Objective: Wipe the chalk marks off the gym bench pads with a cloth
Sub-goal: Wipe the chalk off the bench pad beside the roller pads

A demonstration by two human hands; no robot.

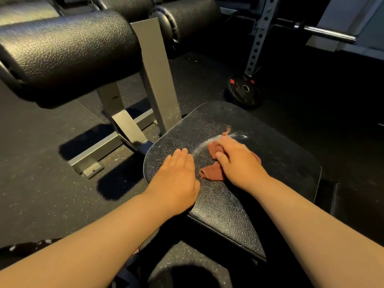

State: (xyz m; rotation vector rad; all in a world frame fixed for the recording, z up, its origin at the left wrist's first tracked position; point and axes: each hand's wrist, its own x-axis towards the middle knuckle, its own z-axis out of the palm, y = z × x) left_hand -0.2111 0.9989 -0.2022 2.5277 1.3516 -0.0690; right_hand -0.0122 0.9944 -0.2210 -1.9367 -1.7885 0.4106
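The flat black pad [280, 163] carries both hands. The left hand [176, 173] lies palm down near the pad's left edge, fingers straight and close together, holding nothing. The right hand [239, 161] sits towards the middle of the pad, fingers bent over a bunched reddish-brown cloth [212, 173] that it presses down and grips. A pale arc of chalk [200, 148] curves just beyond the cloth. Round padded rollers [68, 50] stand past the far-left corner, and a weight plate [243, 92] lies on the floor.
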